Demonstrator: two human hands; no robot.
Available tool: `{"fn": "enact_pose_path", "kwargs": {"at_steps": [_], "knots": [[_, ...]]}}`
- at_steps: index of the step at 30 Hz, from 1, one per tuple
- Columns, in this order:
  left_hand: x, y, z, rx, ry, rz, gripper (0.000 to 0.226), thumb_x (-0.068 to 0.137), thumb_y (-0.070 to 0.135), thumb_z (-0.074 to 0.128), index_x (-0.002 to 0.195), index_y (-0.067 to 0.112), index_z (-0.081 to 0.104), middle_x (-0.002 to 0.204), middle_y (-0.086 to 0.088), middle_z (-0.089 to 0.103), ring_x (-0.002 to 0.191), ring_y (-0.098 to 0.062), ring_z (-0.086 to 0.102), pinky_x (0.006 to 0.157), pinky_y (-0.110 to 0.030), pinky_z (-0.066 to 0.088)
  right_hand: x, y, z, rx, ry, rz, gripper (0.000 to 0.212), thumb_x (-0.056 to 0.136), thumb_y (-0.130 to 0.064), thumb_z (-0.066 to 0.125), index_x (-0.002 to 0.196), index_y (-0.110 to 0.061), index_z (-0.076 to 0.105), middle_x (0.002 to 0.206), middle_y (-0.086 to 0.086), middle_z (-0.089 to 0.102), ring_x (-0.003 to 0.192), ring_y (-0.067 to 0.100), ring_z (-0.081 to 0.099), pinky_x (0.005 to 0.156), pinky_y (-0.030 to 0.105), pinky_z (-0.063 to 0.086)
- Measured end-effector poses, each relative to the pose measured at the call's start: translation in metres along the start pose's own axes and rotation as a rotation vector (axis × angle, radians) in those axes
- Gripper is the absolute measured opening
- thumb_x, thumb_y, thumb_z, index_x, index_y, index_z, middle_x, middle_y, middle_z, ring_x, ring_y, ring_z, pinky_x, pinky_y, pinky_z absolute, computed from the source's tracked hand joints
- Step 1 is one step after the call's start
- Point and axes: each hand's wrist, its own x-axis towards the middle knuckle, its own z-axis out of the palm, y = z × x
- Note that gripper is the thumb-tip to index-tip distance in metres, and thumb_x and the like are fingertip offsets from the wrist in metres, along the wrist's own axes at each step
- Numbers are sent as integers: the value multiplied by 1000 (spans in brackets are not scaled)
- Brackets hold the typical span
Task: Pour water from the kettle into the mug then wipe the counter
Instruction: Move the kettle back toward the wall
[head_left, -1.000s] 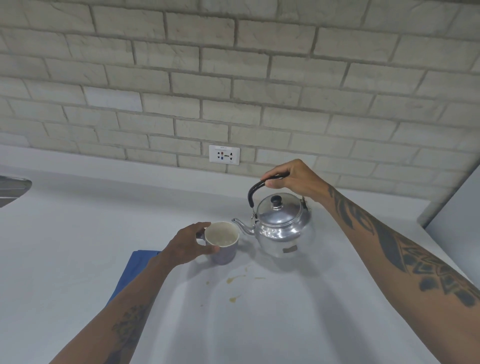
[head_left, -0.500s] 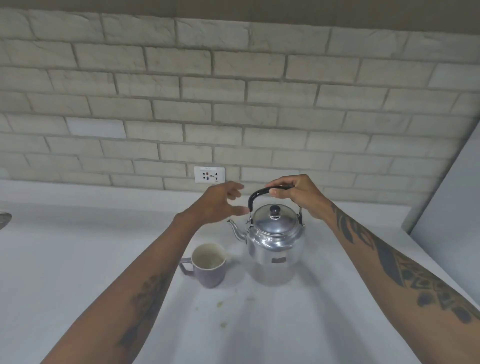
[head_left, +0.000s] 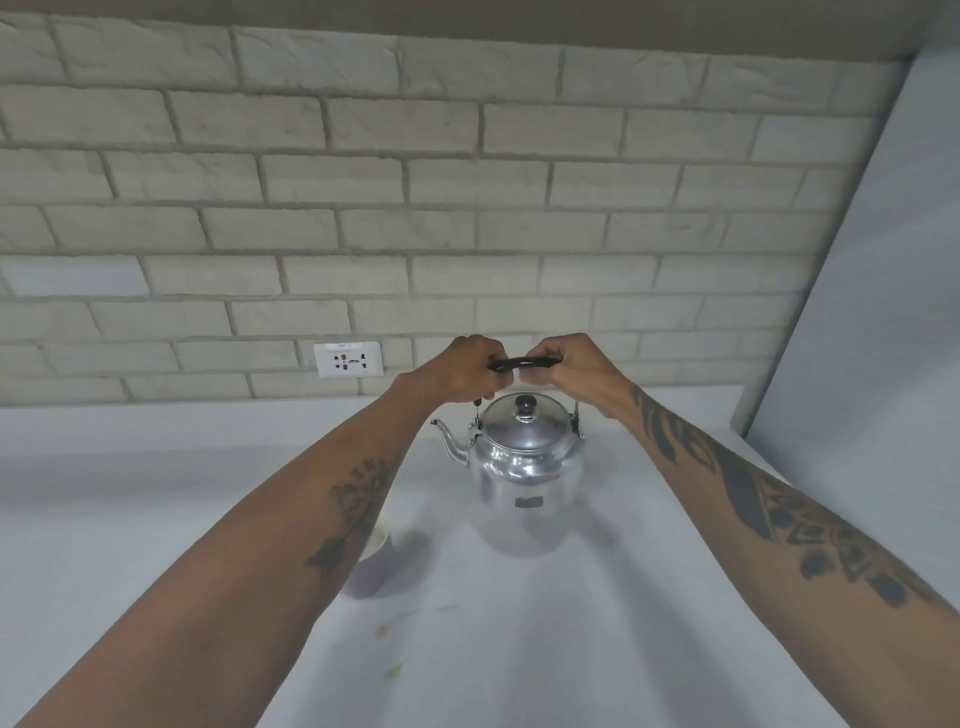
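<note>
A shiny metal kettle (head_left: 524, 467) with a black lid knob and a black arched handle stands on the white counter (head_left: 597, 623), its spout pointing left. My left hand (head_left: 462, 371) grips the left part of the handle, and my right hand (head_left: 574, 366) grips the right part. A lilac mug (head_left: 375, 566) stands left of the kettle, mostly hidden under my left forearm. The blue cloth is out of view.
Small yellowish stains (head_left: 389, 629) mark the counter in front of the mug. A wall socket (head_left: 348, 359) sits in the pale brick wall behind. A grey panel (head_left: 872, 332) rises along the right side.
My left hand let go of the mug, rose and closed on the kettle handle beside my right hand. The view tilted up, so the blue cloth dropped out of sight.
</note>
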Motion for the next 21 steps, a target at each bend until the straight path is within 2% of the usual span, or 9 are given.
{"fn": "enact_pose_path", "kwargs": {"at_steps": [3,7,10,13,16,18,21], "knots": [[14,4,11,11,-18,-10,7,89,21,60,87,15,62,85,-13,74,83,-33,73,76,-40,57,6,5,-9,-176,1,13,7,79,-16,74,77,-14,68,65,-7,58,61,5,51,55,16,36],[31,7,25,37,-55,-17,15,87,17,61,94,5,65,95,-17,73,84,-34,72,80,-41,57,18,24,-17,-331,-38,18,13,79,-18,74,71,-17,63,65,-6,55,62,6,49,54,19,33],[46,3,36,65,-70,-19,17,86,16,62,94,2,66,97,-20,72,86,-37,71,80,-42,56,28,41,-18,-349,-39,36,8,77,-15,73,74,-15,66,69,-3,57,67,13,52,54,20,36],[60,-4,48,84,-58,-34,16,85,17,62,93,5,68,92,-17,69,80,-33,69,77,-39,56,38,57,-18,-363,-60,65,5,75,-14,72,75,-15,68,69,-4,58,68,15,54,54,21,38],[72,-12,60,108,-40,-51,12,86,19,63,89,9,68,76,-2,61,74,-23,60,72,-35,51,46,70,-16,-377,-88,96,5,74,-12,70,75,-17,69,70,-1,60,67,17,56,52,21,40],[77,-17,68,148,-40,-61,13,87,20,62,86,9,68,68,3,55,73,-21,58,71,-34,49,50,78,-14,-392,-108,107,7,75,-12,68,72,-18,67,69,-1,59,67,18,56,52,21,40],[83,-24,79,172,-34,-85,15,88,20,61,87,6,67,72,0,56,75,-22,57,75,-36,50,54,87,-9,-438,-147,114,13,79,-11,64,71,-21,62,70,0,57,70,20,55,51,20,37]]}}
